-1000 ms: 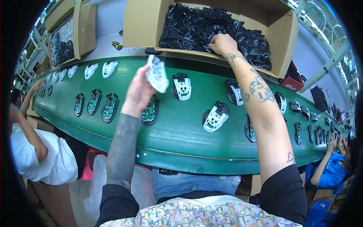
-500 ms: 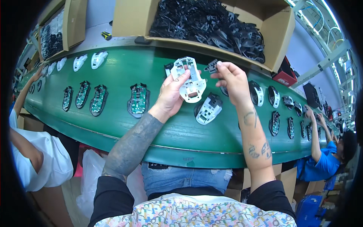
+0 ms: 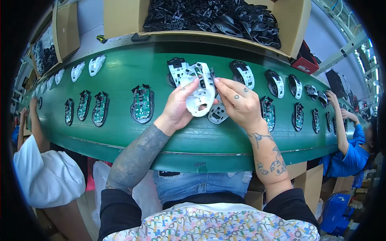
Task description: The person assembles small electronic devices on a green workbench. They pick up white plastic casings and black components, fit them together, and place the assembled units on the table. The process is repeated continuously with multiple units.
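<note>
Over the green belt, my left hand grips a white computer mouse shell, tilted so that its cut-outs show. Thumb and fingers of my right hand are pinched on a small black plastic part at the shell's upper right edge. Whether the part is seated there is hidden by the fingers. Just behind the held shell lies a black-and-white mouse shell. A second white shell lies beneath my hands, partly covered.
Mouse bases with green circuit boards line the belt's nearer side. White shells and black-and-white shells sit along the far side. A cardboard box of black parts stands beyond. Co-workers' hands reach in at both ends.
My right hand has brought the small black part left against the shell. The shell has turned in my left hand. Pieces on the belt have shifted in view.
</note>
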Action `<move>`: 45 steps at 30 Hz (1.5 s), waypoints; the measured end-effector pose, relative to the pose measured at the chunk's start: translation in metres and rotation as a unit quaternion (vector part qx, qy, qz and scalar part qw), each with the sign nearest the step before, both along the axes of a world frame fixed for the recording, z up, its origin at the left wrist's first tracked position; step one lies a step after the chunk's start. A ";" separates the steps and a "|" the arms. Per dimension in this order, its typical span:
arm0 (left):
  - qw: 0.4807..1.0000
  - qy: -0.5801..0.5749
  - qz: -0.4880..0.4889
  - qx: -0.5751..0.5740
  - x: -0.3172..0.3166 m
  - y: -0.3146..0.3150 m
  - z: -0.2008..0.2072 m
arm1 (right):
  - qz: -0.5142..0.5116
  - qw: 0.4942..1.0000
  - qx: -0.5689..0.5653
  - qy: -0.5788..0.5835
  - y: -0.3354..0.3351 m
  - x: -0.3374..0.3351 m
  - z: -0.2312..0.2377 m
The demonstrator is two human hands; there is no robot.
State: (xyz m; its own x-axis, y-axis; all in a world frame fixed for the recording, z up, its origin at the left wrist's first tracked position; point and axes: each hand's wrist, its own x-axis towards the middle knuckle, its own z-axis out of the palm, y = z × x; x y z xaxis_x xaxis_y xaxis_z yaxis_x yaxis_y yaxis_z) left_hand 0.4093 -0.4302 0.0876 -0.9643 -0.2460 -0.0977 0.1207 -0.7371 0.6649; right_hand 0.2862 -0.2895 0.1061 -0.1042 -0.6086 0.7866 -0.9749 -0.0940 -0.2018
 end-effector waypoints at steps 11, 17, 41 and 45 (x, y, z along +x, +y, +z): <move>0.984 -0.029 0.071 -0.160 -0.001 0.002 -0.005 | 0.042 0.952 -0.038 -0.300 0.002 0.011 -0.011; 0.916 0.035 0.172 -0.360 -0.003 0.003 -0.013 | 0.101 0.801 -0.060 -0.587 -0.006 0.020 -0.008; 0.906 0.031 0.174 -0.386 0.004 0.006 -0.007 | 0.004 0.929 -0.040 -0.367 -0.001 0.027 -0.009; 0.934 0.062 0.157 -0.314 0.001 0.004 -0.011 | 0.056 0.900 -0.031 -0.432 0.001 0.023 -0.010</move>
